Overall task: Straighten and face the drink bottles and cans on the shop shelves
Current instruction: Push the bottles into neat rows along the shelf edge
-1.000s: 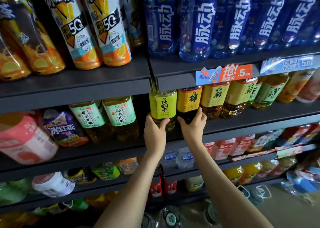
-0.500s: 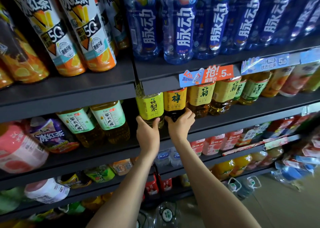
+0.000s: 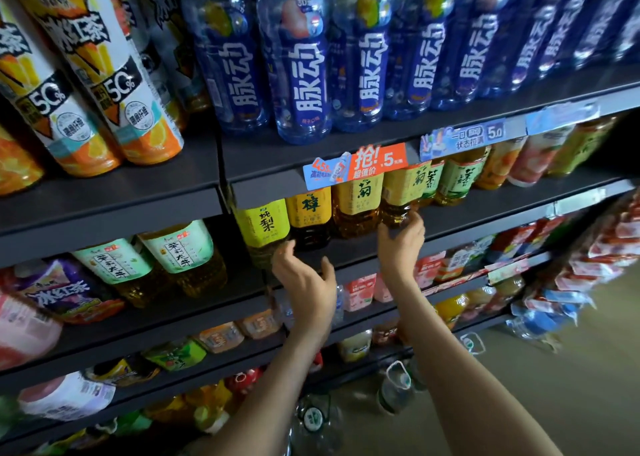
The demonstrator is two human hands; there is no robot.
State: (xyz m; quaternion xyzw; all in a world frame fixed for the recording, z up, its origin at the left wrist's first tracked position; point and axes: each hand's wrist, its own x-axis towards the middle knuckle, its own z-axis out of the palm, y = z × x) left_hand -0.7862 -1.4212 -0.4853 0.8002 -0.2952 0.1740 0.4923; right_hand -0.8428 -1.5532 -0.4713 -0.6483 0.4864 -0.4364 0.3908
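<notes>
Centre frame, the right hand [image 3: 401, 242] grips the base of a yellow-labelled tea bottle [image 3: 403, 187]. The left hand [image 3: 306, 280] hovers loosely open, empty, just below the lime-labelled bottle [image 3: 264, 225].

Tea bottle row [image 3: 356, 202] is packed side by side; no gap is seen between bottles. Entry from 12 o'clock is barred by the upper shelf edge [image 3: 263, 192] and hanging price tag [image 3: 377, 162]. Bare shelf deck [image 3: 485, 214] is left free at 3 o'clock of the right hand [image 3: 401, 244], which grips a yellow-label bottle [image 3: 401, 188]. The strip at its 9 o'clock, up to the left hand [image 3: 308, 282], is unobstructed.
</notes>
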